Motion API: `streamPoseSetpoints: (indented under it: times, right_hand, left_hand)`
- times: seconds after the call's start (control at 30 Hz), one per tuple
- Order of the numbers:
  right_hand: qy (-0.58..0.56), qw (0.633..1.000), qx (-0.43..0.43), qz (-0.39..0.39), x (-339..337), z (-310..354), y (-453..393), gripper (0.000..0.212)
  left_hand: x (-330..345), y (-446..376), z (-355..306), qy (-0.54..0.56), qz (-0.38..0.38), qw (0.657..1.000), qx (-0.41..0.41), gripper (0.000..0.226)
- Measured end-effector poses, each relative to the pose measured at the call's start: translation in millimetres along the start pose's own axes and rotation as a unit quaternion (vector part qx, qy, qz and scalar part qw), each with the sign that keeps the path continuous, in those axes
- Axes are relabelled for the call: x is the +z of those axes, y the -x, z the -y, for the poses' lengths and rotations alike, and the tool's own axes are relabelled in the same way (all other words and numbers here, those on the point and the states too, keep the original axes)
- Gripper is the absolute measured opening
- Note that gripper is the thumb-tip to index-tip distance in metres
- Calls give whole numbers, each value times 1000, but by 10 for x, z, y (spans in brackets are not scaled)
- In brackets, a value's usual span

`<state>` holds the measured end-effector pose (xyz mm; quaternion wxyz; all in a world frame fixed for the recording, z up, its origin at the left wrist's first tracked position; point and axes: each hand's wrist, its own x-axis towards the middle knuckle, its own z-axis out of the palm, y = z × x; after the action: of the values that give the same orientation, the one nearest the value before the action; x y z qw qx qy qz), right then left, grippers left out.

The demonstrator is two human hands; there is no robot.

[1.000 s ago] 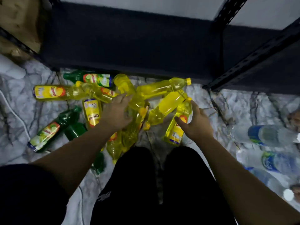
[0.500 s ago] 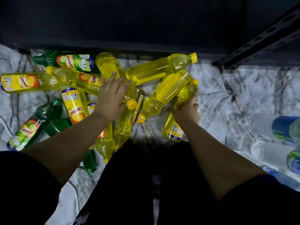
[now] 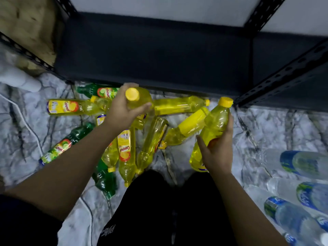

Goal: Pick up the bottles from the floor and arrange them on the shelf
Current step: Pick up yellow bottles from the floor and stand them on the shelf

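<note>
Several yellow bottles (image 3: 179,105) and green bottles (image 3: 71,141) lie in a heap on the marble floor (image 3: 275,126) in front of a dark metal shelf (image 3: 156,55). My left hand (image 3: 122,110) grips one yellow bottle (image 3: 137,97) near its neck, cap pointing up toward me, lifted above the heap. My right hand (image 3: 216,151) holds another yellow bottle (image 3: 213,128) around its lower body, upright and tilted slightly right, clear of the floor. The lowest shelf board is dark and nothing shows on it.
Clear water bottles with blue labels (image 3: 298,162) lie on the floor at the right. A slotted shelf post (image 3: 284,75) slants down at the right. A white cable (image 3: 26,125) runs over the floor at left. My black-clad knees (image 3: 165,201) are below the heap.
Both hands have closed on yellow bottles and raised them off the heap. The view has tilted back up, showing more of the shelf.
</note>
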<state>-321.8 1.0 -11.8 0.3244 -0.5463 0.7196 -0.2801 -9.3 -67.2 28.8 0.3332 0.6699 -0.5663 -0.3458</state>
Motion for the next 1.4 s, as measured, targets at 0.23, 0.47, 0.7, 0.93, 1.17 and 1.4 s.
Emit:
streamPoseSetpoints:
  times: [0.23, 0.47, 0.7, 0.93, 1.17, 1.4]
  right_hand:
    - [-51, 986, -149, -51, -1135, 1240, 175, 114]
    - [-82, 947, -289, -111, -2284, 2520, 258, 110]
    - [-136, 872, -431, -190, -3221, 3724, -87, 106]
    - [-156, 816, -476, -288, -3696, 4638, -868, 95]
    - [-132, 842, -423, -309, -3664, 4869, -1623, 88]
    - [-97, 864, -384, -311, -3527, 4733, -2064, 86]
  left_hand:
    - [-804, 520, -1498, 121, -30, 991, 42, 51]
    - [-1334, 789, -3148, 256, -91, 947, 171, 31]
    - [-1787, 511, -4512, 277, -123, 905, 300, 27]
    - [-1948, -165, -5473, 248, -152, 885, 363, 25]
    - [-1710, -1103, -5734, 236, -134, 894, 357, 36]
    - [-1504, -1669, -5736, 197, -125, 909, 346, 37]
